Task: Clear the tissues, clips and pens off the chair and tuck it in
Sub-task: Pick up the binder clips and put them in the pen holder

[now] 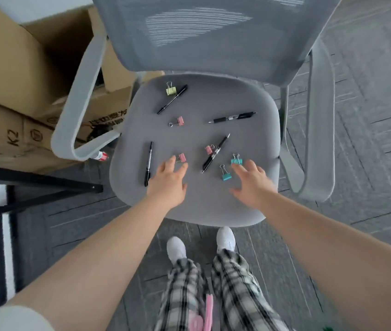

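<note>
A grey office chair faces me, its seat strewn with several black pens and binder clips. My left hand hovers open over the front left of the seat, fingertips beside a pink clip and a black pen. Over the front right, my right hand is open too, fingers spread next to two teal clips. Another pen lies between the hands with a pink clip against it. Further back lie two pens, a yellow clip and a pink clip. No tissues show.
Stacked cardboard boxes stand left of the chair, behind its left armrest. A black desk frame and white surface sit at the lower left. The right armrest stands over grey carpet. My feet are at the seat's front edge.
</note>
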### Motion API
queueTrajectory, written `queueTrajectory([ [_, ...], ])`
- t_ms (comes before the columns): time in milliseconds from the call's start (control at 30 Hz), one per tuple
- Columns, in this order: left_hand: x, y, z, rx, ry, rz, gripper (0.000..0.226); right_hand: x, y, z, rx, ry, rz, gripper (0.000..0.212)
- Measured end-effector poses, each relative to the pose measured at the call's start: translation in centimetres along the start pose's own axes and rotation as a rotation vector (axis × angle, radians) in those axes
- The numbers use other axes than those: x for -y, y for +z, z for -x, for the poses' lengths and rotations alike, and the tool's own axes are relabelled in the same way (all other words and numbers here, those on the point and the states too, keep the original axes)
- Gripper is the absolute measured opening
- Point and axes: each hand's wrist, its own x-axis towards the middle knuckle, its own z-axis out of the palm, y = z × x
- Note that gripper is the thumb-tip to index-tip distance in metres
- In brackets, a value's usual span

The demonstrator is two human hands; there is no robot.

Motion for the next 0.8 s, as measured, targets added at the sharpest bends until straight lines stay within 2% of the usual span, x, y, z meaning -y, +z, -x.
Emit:
queueTrajectory([
  [200,0.8,1.3,-6.7,0.005,0.030,0.035,0.059,0.7,1.3,-4.7,0.012,0.073,-0.014,0.069],
  [300,0.8,1.3,-9.2,0.017,0.044,0.026,0.057,1.4,1.9,-6.4,-0.004,0.088,0.043,0.061],
  [400,0.9,1.3,-10.3,0.021,0.085,-0.050,0.047,2.3,2.9,-7.0,-0.015,0.069,0.063,0.046],
  [500,1.5,1.4,-11.1,0.027,0.151,-0.097,0.033,3.1,3.8,-7.3,-0.042,0.097,-0.025,0.033],
  [667,1.7,0.9,-12.3,0.056,0.144,-0.094,0.030,3.8,5.2,-7.3,-0.053,0.101,-0.030,0.037],
  [800,1.7,0.5,-12.5,0.070,0.113,-0.035,0.014,4.4,4.6,-7.8,-0.049,0.175,-0.026,0.032],
])
